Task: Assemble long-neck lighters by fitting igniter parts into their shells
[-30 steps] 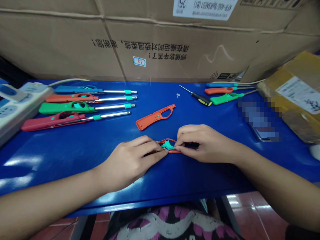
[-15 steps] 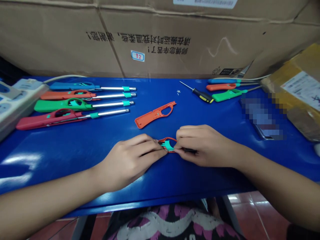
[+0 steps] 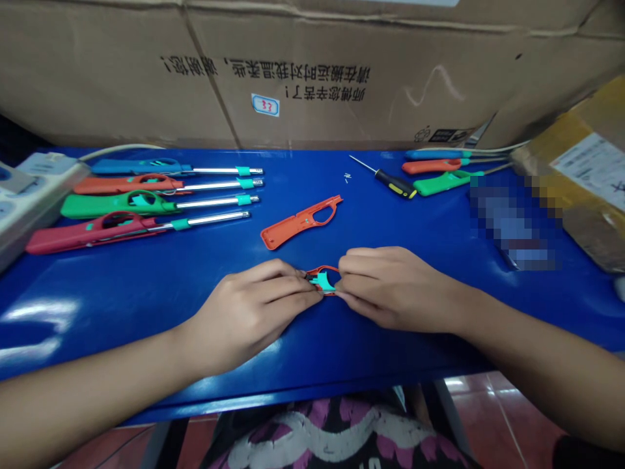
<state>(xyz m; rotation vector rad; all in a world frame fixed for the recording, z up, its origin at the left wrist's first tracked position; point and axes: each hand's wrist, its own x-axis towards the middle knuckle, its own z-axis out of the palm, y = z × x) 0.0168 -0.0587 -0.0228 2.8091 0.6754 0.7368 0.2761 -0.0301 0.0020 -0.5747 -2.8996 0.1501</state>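
Near the front of the blue table, my left hand (image 3: 266, 303) and my right hand (image 3: 398, 286) are both closed on an orange lighter casing half (image 3: 322, 268). A teal trigger (image 3: 323, 282) lies inside its finger loop, between my fingertips. My fingers cover both ends of the casing, and small dark parts show by my left fingertips. Just beyond my hands, the matching orange casing half (image 3: 293, 227) lies with its hollow side up.
Several long-necked lighters, such as a red one (image 3: 92, 233), lie at left beside a white power strip (image 3: 49, 172). A screwdriver (image 3: 395, 185), tiny screws (image 3: 347, 177) and more lighters (image 3: 442, 185) lie at back right. A blurred phone-like object (image 3: 515, 228) and cardboard box (image 3: 312, 39) border the table.
My right fingers have shifted slightly left against the casing, and a dark piece seen beneath them before is now hidden. The whole view has moved a little.
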